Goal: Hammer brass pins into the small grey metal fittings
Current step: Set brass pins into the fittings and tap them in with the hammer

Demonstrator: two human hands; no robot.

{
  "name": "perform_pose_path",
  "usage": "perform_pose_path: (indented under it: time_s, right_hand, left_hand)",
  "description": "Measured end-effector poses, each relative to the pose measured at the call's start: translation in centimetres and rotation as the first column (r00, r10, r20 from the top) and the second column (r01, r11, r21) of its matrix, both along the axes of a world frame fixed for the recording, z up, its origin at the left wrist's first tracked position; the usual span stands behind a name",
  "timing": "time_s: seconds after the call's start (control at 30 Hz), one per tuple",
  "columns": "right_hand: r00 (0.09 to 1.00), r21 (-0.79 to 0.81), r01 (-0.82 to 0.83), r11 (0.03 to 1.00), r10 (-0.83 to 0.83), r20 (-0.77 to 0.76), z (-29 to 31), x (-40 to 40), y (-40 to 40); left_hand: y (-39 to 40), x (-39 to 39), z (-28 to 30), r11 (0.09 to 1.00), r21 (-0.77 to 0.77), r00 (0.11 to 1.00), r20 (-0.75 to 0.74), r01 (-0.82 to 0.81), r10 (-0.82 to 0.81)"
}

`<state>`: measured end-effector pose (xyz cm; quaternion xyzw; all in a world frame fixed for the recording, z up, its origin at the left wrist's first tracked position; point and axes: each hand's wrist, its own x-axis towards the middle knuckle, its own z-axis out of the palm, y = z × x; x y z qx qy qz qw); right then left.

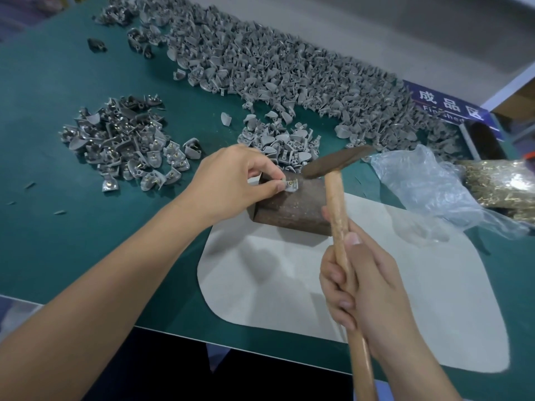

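The left hand (234,180) is pinching a small grey metal fitting (290,185) on the brown block (292,206). The right hand (364,287) is gripping the wooden-handled hammer (337,162), whose head is hanging just right of the fitting.

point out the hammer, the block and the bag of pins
hammer (335,162), head view, on its dark head
block (292,208), head view, on its brown top face
bag of pins (500,183), head view, on the brass pins inside
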<state>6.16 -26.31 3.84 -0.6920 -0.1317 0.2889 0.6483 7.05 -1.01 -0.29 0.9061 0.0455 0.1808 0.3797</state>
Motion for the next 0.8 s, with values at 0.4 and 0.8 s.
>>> perform_pose_path:
  time_s: [0.4,0.8]
  right_hand:
    - [0.999,-0.078,-0.042,0.996,0.043,0.019,0.8,1.4,-0.7]
    - [0.998,-0.054,-0.047,0.997,0.049,0.044,1.5,1.7,-0.8]
  left_hand:
    - [-0.1,-0.1,0.1,1.000,-0.004,1.000,-0.004,-0.010,0.010]
    - [0.0,-0.1,0.1,1.000,0.011,1.000,0.003,0.003,-0.003]
